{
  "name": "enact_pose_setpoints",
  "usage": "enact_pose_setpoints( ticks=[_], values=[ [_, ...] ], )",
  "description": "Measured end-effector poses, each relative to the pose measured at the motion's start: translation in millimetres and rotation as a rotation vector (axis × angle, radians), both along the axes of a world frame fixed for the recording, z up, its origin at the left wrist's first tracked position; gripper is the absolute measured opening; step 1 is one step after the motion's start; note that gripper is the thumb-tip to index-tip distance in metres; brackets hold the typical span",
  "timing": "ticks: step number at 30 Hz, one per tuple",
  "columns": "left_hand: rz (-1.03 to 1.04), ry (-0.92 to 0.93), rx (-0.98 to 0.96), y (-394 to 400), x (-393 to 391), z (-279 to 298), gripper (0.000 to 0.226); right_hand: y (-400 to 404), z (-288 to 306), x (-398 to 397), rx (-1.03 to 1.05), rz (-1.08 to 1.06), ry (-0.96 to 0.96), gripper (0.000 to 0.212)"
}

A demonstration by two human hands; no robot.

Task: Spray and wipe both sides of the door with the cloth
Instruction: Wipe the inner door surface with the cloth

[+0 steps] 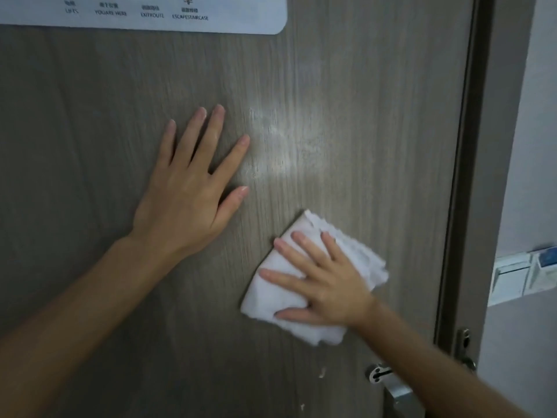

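Note:
A grey-brown wood-grain door (346, 86) fills the view. My left hand (190, 188) lies flat on it at centre left, fingers spread and straight. To the lower right, my right hand (325, 285) presses a folded white cloth (271, 294) flat against the door with straight, spread fingers. A pale wet sheen shows on the door just above the cloth. No spray bottle is in view.
A white evacuation sign (180, 13) is fixed at the door's top left. A metal handle (391, 384) sits at the lower right, partly behind my right forearm. The door frame (470, 176) runs down the right, with a light wall and white switch panel (518, 276) beyond.

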State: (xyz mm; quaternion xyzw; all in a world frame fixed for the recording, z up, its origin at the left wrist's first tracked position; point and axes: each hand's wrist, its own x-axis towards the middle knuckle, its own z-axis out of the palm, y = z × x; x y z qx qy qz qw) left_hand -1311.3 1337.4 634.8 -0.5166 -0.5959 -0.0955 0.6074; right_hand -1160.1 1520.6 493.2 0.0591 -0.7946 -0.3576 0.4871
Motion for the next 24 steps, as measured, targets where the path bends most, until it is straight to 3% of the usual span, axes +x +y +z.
enact_pose_setpoints(
  ticks=[3,6,10,12,14,17,20,22,24],
  values=[
    [0.009,-0.008,-0.004,0,-1,0,0.062,35,68,18,0.01,0.012,0.058,0.067],
    [0.01,-0.019,0.004,0,0,-1,0.062,45,107,26,-0.312,-0.032,0.391,0.068],
    [0.01,-0.019,-0.01,-1,1,-2,0.061,10,96,5,-0.831,-0.03,0.769,0.07],
    [0.007,-0.031,-0.009,-2,1,-3,0.06,-14,70,-12,-0.906,-0.033,0.795,0.069],
    [-0.001,-0.034,-0.011,-2,1,-3,0.06,-35,27,-25,-0.794,-0.04,0.644,0.067],
    [-0.017,-0.019,-0.005,-2,1,-3,0.059,-47,-27,-24,-0.347,-0.019,0.162,0.065],
    [-0.004,0.001,0.003,-2,-1,-3,0.059,-16,-2,-7,0.068,0.083,-0.196,0.059],
    [0.003,0.008,0.008,-1,-1,-3,0.06,9,40,6,0.058,0.064,-0.124,0.06],
    [0.008,-0.002,0.004,0,-1,-2,0.061,30,80,19,-0.105,-0.005,0.148,0.064]
  ],
)
